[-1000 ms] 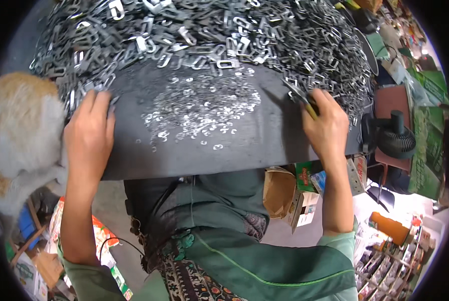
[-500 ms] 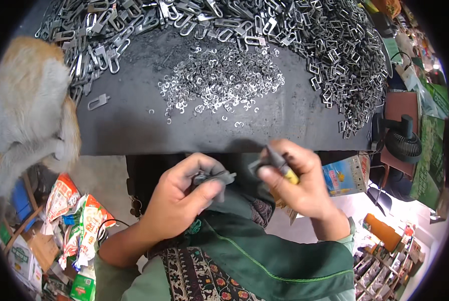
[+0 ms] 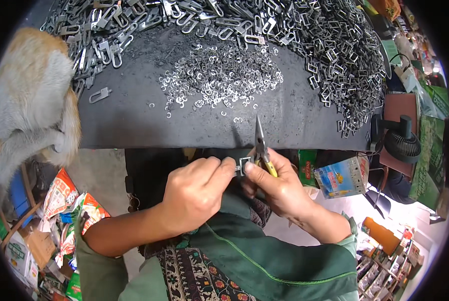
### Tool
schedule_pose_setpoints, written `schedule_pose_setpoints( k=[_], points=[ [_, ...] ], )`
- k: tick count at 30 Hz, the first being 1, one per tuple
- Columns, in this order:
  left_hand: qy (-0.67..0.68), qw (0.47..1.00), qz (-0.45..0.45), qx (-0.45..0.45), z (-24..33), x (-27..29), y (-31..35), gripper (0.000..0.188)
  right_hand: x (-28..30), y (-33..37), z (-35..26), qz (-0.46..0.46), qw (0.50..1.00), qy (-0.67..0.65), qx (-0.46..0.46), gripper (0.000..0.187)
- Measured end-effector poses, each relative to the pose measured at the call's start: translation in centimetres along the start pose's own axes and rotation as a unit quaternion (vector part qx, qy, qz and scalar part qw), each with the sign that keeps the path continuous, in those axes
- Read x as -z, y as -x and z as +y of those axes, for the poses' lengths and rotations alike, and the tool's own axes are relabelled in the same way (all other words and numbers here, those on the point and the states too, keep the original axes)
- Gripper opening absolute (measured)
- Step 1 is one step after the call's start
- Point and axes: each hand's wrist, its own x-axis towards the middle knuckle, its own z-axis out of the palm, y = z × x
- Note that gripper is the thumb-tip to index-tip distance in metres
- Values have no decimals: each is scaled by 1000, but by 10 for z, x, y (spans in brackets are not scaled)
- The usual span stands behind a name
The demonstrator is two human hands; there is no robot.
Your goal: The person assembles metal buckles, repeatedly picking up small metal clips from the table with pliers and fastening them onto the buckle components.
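Observation:
In front of the dark table's near edge, my right hand is closed around long-nose pliers with yellow on the handles, their jaws pointing up and away. The thumb and fingers of that same hand also pinch a small rectangular metal frame. My left hand is closed right beside it, its fingertips on a metal piece whose short end meets the frame; the rest of that piece is hidden in the hand. On the table lie a pile of small C-shaped metal rings and a single looped metal piece.
Looped metal pieces are heaped along the table's far side, and rectangular frames at the right. A light-furred cat occupies the left edge. A small black fan stands at the right, above a blue box.
My hands have come together, bringing the frame against the piece in my left hand. My left hand has turned knuckles-up. The pliers now point away from me.

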Motion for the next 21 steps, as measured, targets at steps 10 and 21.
schedule_pose_setpoints(
  k=[10,21],
  points=[
    [498,730,-267,385,-17,39,6,26,29,-10,-64,66,631,696,337,39],
    [457,824,-198,268,-25,22,15,16,51,-51,-100,-14,401,804,439,25]
  ],
)
